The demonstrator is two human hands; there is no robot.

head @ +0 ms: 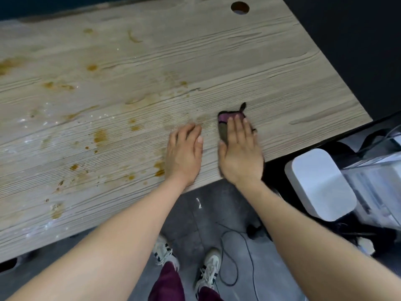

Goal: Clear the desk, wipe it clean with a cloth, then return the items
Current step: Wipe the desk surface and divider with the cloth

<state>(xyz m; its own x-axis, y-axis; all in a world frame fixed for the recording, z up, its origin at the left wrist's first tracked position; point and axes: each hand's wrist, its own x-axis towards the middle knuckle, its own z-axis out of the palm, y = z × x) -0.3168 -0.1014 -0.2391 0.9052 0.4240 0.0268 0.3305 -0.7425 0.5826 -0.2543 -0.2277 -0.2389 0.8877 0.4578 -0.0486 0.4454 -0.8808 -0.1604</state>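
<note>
The wooden desk (195,51) carries nothing but brown stains and wet streaks, mostly on its left and middle. A small cloth (225,121), purple and olive with a dark edge, lies near the front right of the desk. My right hand (239,148) presses flat on it with straight fingers, covering most of it. My left hand (184,153) rests palm down on the bare wood just left of the cloth, fingers slightly bent and holding nothing.
A round cable hole (239,7) sits at the desk's far right corner. Right of the desk stand a white rounded box (319,183) and clear plastic containers (375,181). A black cable (234,257) lies on the grey floor by my shoes.
</note>
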